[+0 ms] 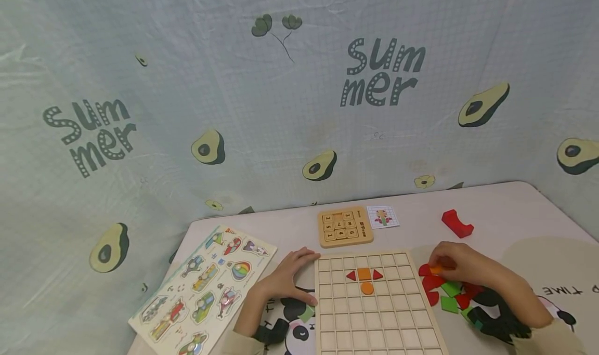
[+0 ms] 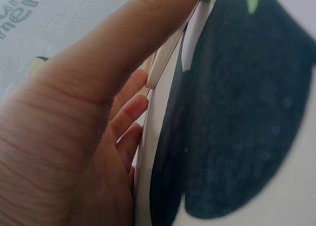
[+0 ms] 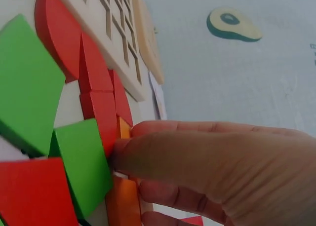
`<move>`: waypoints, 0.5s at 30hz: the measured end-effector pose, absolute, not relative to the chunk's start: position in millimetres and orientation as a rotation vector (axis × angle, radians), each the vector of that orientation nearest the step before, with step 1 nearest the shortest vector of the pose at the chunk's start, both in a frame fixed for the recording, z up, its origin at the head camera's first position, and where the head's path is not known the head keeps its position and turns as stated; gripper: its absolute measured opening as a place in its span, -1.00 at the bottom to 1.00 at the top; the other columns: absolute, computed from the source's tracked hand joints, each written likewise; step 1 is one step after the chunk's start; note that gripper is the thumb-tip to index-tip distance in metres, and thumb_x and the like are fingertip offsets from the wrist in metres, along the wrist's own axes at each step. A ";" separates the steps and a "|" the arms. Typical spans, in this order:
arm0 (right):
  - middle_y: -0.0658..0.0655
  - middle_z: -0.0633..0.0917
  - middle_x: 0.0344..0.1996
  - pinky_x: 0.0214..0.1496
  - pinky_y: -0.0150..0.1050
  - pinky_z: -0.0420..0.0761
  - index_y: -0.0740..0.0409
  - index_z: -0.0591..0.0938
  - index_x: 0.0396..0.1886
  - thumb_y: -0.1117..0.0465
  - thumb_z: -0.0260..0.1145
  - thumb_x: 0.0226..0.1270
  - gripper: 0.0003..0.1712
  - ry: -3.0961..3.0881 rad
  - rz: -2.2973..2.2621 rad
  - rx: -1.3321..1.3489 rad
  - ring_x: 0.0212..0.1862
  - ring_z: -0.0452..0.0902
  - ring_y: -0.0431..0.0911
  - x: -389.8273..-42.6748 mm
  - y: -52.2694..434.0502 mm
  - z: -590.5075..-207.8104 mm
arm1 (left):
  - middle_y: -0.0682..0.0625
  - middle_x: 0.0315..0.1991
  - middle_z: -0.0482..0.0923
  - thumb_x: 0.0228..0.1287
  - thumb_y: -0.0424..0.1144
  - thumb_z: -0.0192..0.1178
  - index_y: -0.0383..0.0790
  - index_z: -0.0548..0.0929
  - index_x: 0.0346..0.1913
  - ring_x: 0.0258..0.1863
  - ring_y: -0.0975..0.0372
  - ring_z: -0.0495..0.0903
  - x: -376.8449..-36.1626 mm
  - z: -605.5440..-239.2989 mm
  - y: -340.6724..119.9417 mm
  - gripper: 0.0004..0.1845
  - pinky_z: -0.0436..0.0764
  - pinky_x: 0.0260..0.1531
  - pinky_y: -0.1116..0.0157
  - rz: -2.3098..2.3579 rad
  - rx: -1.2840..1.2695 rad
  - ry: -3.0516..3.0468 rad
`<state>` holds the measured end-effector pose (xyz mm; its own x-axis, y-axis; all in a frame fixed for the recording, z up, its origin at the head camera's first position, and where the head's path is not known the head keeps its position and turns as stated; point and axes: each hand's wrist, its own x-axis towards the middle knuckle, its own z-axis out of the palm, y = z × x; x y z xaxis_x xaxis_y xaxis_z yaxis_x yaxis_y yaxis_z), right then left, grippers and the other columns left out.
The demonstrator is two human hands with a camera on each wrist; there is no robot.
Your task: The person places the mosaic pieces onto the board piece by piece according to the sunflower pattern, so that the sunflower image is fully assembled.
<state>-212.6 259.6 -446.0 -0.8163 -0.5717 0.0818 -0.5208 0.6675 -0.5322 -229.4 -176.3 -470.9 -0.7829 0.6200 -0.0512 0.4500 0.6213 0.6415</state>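
L hand (image 1: 291,278) is spread, thumb well apart from fingers, tips just touching the L edge of the wooden grid board (image 1: 353,322) by its far-L corner, gripping nothing; R hand (image 1: 460,261) has thumb & fingertips pinched on a small orange block (image 1: 436,270), at the far end of the loose pile just R of the board. Step in hand looks like picking a pc from the pile w/ the R while the L steadies the board; next move prob. calls for a straight lift, w/o dragging the red blocks (image 1: 432,283) & green blocks (image 1: 450,304) around it. On the board, nearer its far edge: orange square (image 1: 363,274) btwn two red triangles (image 1: 351,275), orange circle (image 1: 367,288) in the cell below. Past the board's far edge, toward the table's (image 1: 505,209) far edge: number slide puzzle (image 1: 345,227), pattern card (image 1: 383,217) to its R; red arch block (image 1: 457,224) further R. Picture puzzle board (image 1: 220,272) lies slanted along the table's L edge; avocado-print sheet (image 1: 281,110) hangs behind.
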 end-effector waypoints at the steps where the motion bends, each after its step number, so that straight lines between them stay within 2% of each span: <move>1: -0.11 0.58 -0.36 -0.29 -0.45 0.60 -0.01 0.61 -0.37 0.24 0.46 -0.04 -0.78 2.780 -0.855 -0.913 -0.34 0.37 -0.37 -212.6 259.7 -446.4 | 0.02 0.37 0.14 -0.27 0.04 0.51 0.09 0.25 0.37 0.42 0.03 0.00 -229.3 -470.8 -176.3 0.02 0.08 0.33 -0.15 0.914 0.871 2.577; 6: -0.10 0.55 -0.38 -0.40 -0.47 0.54 0.04 0.61 -0.33 0.25 0.45 -0.03 -0.77 2.752 -0.904 -0.905 -0.41 0.30 -0.37 -212.2 259.7 -447.0 | 0.03 0.37 0.14 -0.27 0.04 0.52 0.09 0.25 0.37 0.42 0.03 0.00 -229.0 -471.0 -176.1 0.02 0.07 0.34 -0.15 0.912 0.869 2.578; 15: -0.12 0.51 -0.41 -0.44 -0.48 0.52 0.05 0.59 -0.31 0.22 0.47 -0.03 -0.73 2.777 -0.896 -0.904 -0.43 0.29 -0.37 -209.5 256.8 -438.8 | 0.01 0.38 0.14 -0.27 0.05 0.52 0.09 0.25 0.37 0.42 0.03 0.00 -228.8 -470.1 -175.9 0.02 0.09 0.33 -0.16 0.906 0.871 2.585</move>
